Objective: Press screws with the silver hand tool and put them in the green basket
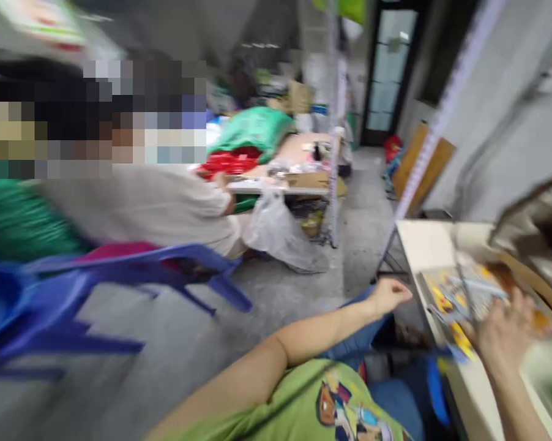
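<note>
My left hand (388, 296) hangs over my lap, just left of the white table (411, 245). Its fingers are curled together in a loose pinch, and whatever they may hold is too small or blurred to make out. On the table my right hand (508, 327) lies with its fingers spread, over a shallow tray (427, 288) of small yellow, grey and orange pieces. Motion blur hides what those pieces are and whether the fingers touch them. A yellow piece (461, 339) sits by the tray's near edge.
To the left, another person in a white shirt (138, 208) sits by a table with a green bag (253, 131) and red packaging (232, 162). Blue plastic chairs (166, 260) and a white plastic bag (273, 229) are nearby. A slanted pale post (434, 131) rises beside my table.
</note>
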Demonstrator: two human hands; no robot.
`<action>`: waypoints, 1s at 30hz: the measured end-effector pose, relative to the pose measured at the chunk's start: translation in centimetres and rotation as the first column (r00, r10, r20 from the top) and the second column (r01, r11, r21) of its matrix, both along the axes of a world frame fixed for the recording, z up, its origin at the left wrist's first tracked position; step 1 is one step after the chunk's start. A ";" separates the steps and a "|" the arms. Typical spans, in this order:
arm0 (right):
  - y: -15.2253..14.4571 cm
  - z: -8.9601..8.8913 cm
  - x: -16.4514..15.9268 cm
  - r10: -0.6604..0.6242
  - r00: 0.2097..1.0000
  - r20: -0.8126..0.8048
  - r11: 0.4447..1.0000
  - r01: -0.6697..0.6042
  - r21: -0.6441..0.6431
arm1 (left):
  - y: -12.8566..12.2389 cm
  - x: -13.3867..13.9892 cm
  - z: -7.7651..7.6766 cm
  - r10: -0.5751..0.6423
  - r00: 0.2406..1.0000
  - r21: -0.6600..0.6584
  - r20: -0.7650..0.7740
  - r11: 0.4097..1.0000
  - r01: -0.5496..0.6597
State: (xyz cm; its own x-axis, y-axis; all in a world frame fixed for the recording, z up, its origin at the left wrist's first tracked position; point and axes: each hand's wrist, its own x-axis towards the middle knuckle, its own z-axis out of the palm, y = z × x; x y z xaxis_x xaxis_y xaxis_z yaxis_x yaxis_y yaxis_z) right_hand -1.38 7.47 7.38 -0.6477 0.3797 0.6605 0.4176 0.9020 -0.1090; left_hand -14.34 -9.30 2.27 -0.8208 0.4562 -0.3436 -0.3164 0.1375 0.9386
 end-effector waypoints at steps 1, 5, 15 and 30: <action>0.2 -1.1 0.2 -0.023 0.995 0.095 1.000 0.023 0.001 | 0.7 0.1 0.0 -0.036 0.999 0.013 0.018 0.999 0.036; 2.1 -4.1 2.0 -0.148 0.954 0.260 0.987 0.160 -0.025 | 3.4 1.7 -0.2 -0.198 0.977 0.118 0.078 0.975 0.188; 0.1 -3.5 10.5 -0.395 0.849 0.350 0.906 0.424 -0.007 | 7.5 7.6 -0.8 -0.519 0.841 0.203 0.153 0.850 0.487; -2.2 -5.2 16.4 -0.646 0.666 0.373 0.706 0.707 -0.037 | 10.8 13.1 -1.9 -0.717 0.674 0.153 0.176 0.697 0.701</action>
State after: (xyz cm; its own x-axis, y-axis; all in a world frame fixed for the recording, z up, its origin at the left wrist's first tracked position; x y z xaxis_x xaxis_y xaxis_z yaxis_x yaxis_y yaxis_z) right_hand 15.05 5.30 2.19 -0.3210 0.8774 0.3567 0.9417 0.3359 0.0212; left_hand -1.22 1.51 0.41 -0.1540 0.8993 -0.4094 -0.3351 0.3422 0.8778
